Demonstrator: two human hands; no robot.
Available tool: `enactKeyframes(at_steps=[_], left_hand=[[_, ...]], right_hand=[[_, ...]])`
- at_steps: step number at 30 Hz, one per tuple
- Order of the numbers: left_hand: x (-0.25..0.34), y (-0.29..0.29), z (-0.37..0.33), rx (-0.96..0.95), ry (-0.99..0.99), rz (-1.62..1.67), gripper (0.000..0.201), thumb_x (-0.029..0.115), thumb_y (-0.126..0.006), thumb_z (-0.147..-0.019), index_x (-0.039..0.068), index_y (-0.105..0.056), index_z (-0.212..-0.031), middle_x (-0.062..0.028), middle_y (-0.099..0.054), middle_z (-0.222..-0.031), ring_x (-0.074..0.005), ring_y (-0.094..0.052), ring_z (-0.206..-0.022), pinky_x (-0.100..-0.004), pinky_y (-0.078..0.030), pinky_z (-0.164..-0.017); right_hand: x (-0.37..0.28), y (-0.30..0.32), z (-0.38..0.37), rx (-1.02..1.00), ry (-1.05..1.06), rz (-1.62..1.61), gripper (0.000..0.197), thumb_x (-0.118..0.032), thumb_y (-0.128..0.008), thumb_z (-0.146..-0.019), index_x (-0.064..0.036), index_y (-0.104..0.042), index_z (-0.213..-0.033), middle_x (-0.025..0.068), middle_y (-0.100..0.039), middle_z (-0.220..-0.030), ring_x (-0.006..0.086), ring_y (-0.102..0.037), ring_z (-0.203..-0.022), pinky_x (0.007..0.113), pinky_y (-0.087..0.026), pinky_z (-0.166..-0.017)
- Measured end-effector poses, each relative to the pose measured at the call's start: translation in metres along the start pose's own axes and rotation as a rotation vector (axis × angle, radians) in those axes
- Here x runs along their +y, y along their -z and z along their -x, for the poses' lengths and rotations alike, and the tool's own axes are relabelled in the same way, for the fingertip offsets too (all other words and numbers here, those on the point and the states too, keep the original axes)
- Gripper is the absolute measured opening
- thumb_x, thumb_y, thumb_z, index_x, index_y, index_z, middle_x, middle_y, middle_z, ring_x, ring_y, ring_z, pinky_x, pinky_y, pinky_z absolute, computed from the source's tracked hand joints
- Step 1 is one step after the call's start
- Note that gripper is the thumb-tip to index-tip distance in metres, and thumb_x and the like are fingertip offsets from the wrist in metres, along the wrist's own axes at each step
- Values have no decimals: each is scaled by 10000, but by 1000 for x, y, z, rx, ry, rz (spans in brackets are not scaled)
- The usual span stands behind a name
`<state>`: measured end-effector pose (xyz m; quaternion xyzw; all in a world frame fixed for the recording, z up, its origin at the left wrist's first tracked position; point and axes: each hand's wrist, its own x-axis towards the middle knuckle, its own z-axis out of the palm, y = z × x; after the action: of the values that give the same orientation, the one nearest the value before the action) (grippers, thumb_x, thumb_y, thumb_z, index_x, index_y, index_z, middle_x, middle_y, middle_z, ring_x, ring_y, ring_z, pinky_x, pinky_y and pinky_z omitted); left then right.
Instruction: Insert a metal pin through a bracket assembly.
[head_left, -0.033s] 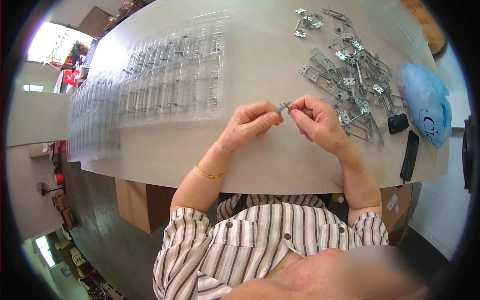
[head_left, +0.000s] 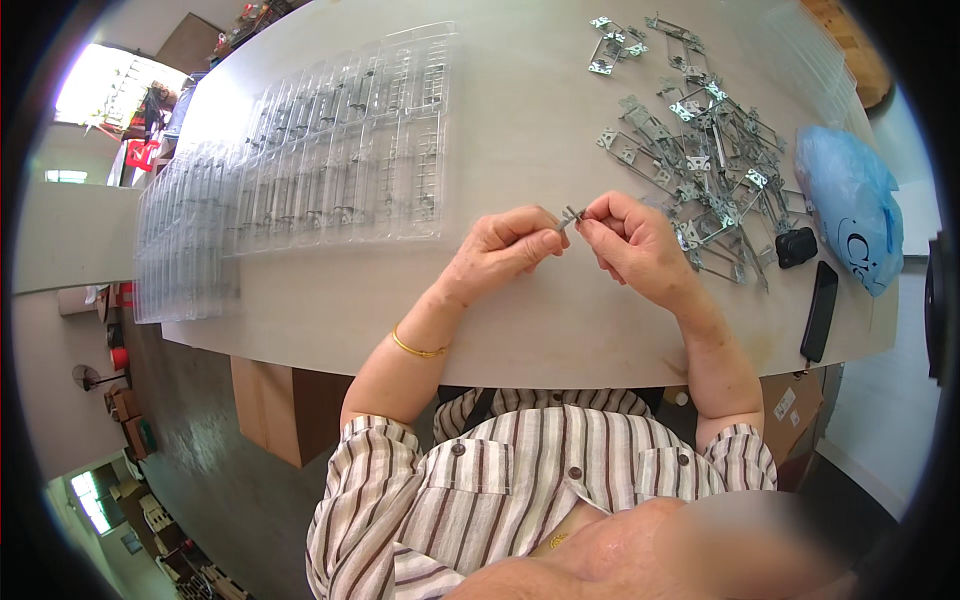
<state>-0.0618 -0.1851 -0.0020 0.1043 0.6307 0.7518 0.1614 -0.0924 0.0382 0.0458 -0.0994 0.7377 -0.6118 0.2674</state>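
Note:
Above the middle of the table, my left hand (head_left: 515, 240) pinches a small grey metal piece (head_left: 568, 217) between thumb and forefinger. My right hand (head_left: 632, 240) is closed on the same piece from the other side, fingertips almost meeting those of the left. Most of the piece is hidden by the fingers, so its exact shape cannot be made out. Just beyond my right hand lies a tangled heap of thin metal brackets (head_left: 715, 165) with rods and punched plates. To the left of my hands, clear plastic trays (head_left: 335, 245) hold rows of similar slim metal parts.
A few brackets (head_left: 612, 48) lie apart at the far side of the table (head_left: 520, 340). On the right are a blue plastic bag (head_left: 850, 205), a small black case (head_left: 796, 247) and a black phone (head_left: 820, 312). Cardboard boxes (head_left: 265, 408) stand below the table edge.
The small metal piece has tilted very slightly between my fingertips. Both hands stay in nearly the same place.

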Motion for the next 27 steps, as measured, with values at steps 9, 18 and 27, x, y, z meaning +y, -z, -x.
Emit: enactKeyframes(at_steps=[9, 18, 27], left_hand=[[1, -1, 2, -18, -13, -52, 267, 239, -620, -1015, -8, -696, -950, -15, -637, -845, -62, -480, -630, -231, -395, -572], [3, -4, 0, -18, 105, 94, 248, 283, -626, -1015, 36, -630, -996, -70, -698, -913, -85, -565, -611, -227, -437, -541], [8, 6, -2, -143, 87, 578, 458, 367, -519, -1041, -2, -475, -1309, -250, -687, -1112, -267, -687, -710, -301, -541, -584]], right_hand=[[4, 8, 2, 43, 79, 282, 129, -154, -631, -964, -37, -611, -914, -18, -557, -634, 66, -471, -568, 262, -397, -524], [13, 12, -7, 7, 512, 252, 40, -68, -669, -950, -41, -641, -957, 63, -646, -1058, 94, -596, -795, 246, -482, -653], [16, 10, -8, -35, 234, -297, 111, -138, -631, -1004, -28, -636, -1016, 51, -663, -989, 108, -631, -759, 250, -530, -693]])
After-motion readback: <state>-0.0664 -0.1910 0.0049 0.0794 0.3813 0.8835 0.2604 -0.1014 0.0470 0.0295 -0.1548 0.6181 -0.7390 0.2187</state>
